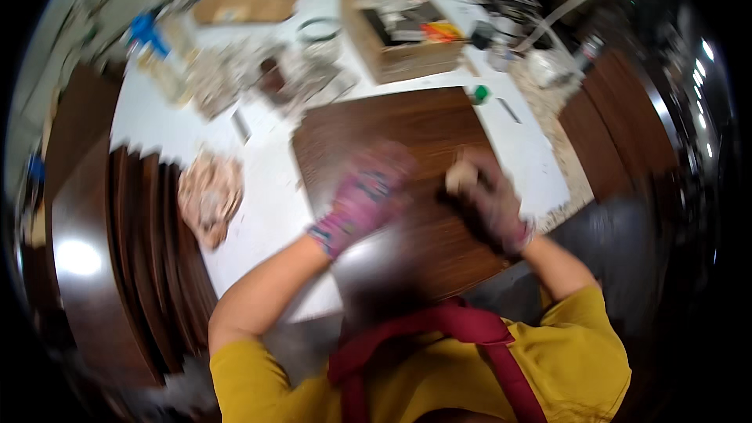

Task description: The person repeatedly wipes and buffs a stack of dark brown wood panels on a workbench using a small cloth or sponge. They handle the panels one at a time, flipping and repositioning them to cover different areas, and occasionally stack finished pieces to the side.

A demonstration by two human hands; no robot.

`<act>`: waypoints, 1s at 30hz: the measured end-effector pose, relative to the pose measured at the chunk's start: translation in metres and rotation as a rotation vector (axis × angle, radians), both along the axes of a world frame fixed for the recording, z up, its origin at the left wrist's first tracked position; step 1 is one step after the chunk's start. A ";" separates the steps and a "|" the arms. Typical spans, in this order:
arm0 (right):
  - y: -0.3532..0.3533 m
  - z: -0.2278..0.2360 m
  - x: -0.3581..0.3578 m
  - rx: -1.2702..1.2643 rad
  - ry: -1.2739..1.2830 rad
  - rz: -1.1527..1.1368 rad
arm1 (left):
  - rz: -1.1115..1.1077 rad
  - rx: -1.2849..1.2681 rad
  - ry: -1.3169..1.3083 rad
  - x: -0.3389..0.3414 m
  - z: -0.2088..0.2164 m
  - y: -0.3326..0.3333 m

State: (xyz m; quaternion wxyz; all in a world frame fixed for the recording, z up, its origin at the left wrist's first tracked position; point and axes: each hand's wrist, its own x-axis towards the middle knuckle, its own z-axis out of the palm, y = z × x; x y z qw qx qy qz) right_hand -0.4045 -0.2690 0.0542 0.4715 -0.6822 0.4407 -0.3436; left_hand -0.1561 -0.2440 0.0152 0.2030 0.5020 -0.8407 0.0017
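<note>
A dark brown wood-grain panel (415, 121) lies on the white table in front of me. My left hand (374, 180), in a pink patterned glove, is over the panel's left half; motion smears its fingers, so their pose is unclear. In my right hand (495, 200), also gloved and blurred, the fingers are closed round a small pale beige wad (462, 178). That wad is over the right part of the panel. Whether it is cloth or sponge I cannot make out, nor whether it touches the surface.
Brown panels stand stacked at the left (129, 258), and more panels (619, 125) are at the right. A crumpled pinkish cloth (210, 196) lies left of my work. Farther back are a cardboard box (403, 63) of supplies, a green cap (480, 94), plastic bags and bottles.
</note>
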 end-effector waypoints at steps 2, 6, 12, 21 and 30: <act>0.056 -0.009 -0.029 -0.112 0.190 -0.007 | 0.091 -0.113 0.148 0.038 -0.007 -0.062; 0.090 -0.040 -0.029 -0.149 0.354 -0.091 | 0.385 0.545 0.120 0.090 0.002 -0.128; 0.051 -0.051 -0.006 -0.189 -0.026 -0.111 | 0.239 0.507 0.375 0.212 -0.076 -0.208; -0.024 -0.008 -0.079 -0.226 -1.048 -0.137 | 0.421 -0.342 0.006 0.250 0.198 -0.139; -0.043 0.088 -0.095 0.022 -1.468 -0.231 | 0.230 -0.328 -0.432 -0.018 0.263 0.158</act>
